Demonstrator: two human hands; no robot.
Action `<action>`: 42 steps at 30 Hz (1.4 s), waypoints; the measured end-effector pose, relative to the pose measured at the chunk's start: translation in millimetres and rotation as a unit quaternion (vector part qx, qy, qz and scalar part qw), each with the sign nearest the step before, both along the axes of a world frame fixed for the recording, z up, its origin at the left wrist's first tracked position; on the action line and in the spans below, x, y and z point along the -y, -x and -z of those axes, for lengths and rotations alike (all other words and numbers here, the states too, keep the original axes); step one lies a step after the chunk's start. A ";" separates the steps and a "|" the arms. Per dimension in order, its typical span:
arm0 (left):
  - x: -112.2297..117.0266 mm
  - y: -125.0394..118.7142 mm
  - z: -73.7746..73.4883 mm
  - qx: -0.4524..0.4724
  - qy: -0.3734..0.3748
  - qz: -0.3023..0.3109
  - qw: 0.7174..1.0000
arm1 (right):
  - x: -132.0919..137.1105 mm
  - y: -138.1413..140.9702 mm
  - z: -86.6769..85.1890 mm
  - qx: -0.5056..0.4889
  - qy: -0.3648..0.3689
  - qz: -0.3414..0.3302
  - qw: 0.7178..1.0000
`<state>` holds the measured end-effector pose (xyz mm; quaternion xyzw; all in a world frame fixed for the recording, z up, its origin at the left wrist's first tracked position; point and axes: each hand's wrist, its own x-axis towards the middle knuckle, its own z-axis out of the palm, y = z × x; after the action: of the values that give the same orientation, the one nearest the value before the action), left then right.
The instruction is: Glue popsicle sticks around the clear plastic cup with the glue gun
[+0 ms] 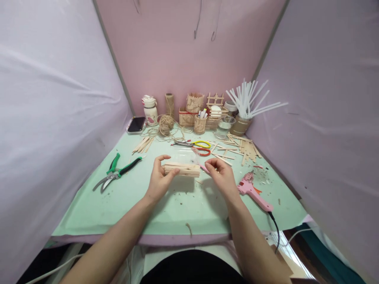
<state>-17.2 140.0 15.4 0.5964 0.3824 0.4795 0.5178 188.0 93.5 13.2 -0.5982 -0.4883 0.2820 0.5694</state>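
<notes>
The left hand holds wooden sticks over the worktop, between its side edges; the right hand curls narrowly nearby (gripping anything? I cannot tell). Steadying the sticks seems in hand; the next move likely needs a firm left grip.

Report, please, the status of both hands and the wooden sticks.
Left hand holding flat wooden sticks. Right hand near their end, grip unclear. Scissors beyond, apparently not obstructing.

Pink back wall; lilac cloth sides; mint-covered table; brown patch below, possibly floor.
</notes>
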 end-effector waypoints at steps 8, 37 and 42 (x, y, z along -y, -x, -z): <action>1.3 -0.6 -1.5 -0.007 -0.008 -0.017 1.000 | 5.0 9.5 -7.0 0.005 0.014 -0.039 0.999; 6.4 -2.9 1.7 -0.027 -0.090 -0.035 0.995 | 9.4 1.6 -9.6 0.033 0.061 -0.117 0.991; 2.8 -0.7 0.0 -0.028 -0.059 -0.041 0.997 | 4.9 0.6 -3.5 0.030 0.041 -0.079 0.996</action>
<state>-16.5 137.3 15.4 0.6232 0.3919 0.5048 0.4509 187.4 88.6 16.6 -0.5892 -0.5386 0.3276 0.5053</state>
